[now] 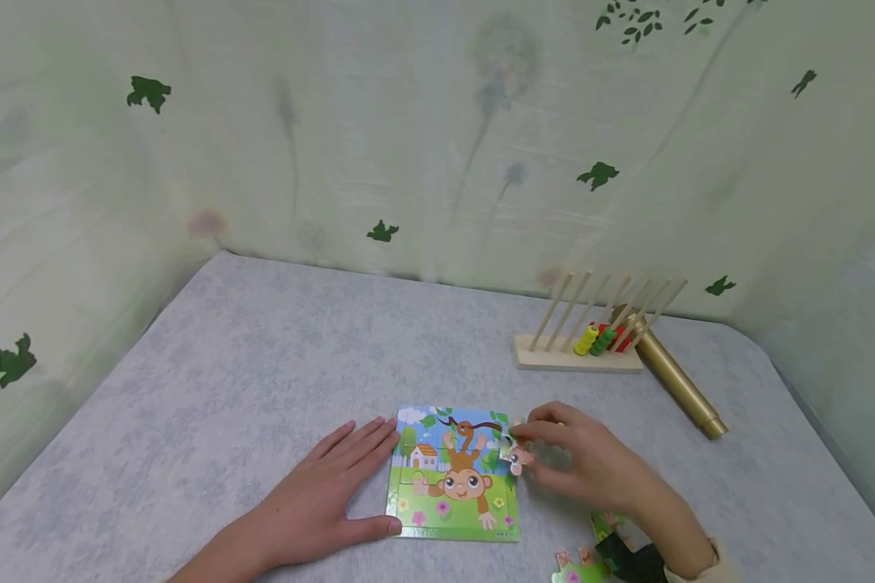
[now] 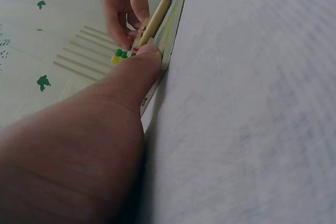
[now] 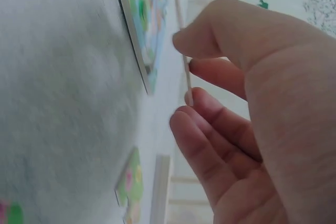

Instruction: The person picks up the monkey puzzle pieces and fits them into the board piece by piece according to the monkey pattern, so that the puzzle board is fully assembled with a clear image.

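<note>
**Piece (image 1: 516, 458) held by the puzzle (image 1: 452, 478)**

Head view: your left hand (image 1: 321, 498) spreads wide at the puzzle's left edge; your right hand (image 1: 594, 457) pinches the piece at the right. Left wrist: your thumb touches the near edge. Right wrist: the piece looks lifted. You're probably moving one piece; next likely needs the puzzle held still.

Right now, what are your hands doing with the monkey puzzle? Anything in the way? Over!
Left hand touching left edge of monkey puzzle. Right hand pinching loose piece near puzzle's right edge. Bead stand farther back, not in the way.
</note>
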Demonstrator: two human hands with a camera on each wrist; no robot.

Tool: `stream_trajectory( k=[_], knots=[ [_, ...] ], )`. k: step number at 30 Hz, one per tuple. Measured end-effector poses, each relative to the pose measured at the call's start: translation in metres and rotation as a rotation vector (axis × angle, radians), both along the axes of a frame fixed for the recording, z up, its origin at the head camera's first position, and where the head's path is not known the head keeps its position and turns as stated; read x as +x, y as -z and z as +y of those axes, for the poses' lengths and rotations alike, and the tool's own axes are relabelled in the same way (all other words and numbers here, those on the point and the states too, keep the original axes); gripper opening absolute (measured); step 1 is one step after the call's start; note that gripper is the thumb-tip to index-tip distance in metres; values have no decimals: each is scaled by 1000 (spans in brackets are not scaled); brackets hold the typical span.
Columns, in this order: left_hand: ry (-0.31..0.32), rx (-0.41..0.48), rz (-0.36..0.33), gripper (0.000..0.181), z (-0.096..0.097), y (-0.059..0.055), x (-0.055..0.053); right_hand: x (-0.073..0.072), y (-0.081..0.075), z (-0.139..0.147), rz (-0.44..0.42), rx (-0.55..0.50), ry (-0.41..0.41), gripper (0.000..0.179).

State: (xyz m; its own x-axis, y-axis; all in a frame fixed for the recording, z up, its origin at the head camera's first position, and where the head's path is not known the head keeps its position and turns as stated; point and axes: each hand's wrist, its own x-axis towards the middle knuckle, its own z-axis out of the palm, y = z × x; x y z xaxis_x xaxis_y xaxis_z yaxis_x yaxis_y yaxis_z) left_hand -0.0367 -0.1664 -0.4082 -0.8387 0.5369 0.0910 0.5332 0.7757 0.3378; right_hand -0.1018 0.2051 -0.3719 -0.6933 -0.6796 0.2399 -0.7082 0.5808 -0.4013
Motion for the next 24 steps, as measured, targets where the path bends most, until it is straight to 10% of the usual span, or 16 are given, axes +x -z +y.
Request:
stream_trajectory(
  k=[24],
  knots=[
    [-4, -9, -19, 96, 0, -1, -2, 3, 9, -24, 68, -39, -24, 36]
  ],
)
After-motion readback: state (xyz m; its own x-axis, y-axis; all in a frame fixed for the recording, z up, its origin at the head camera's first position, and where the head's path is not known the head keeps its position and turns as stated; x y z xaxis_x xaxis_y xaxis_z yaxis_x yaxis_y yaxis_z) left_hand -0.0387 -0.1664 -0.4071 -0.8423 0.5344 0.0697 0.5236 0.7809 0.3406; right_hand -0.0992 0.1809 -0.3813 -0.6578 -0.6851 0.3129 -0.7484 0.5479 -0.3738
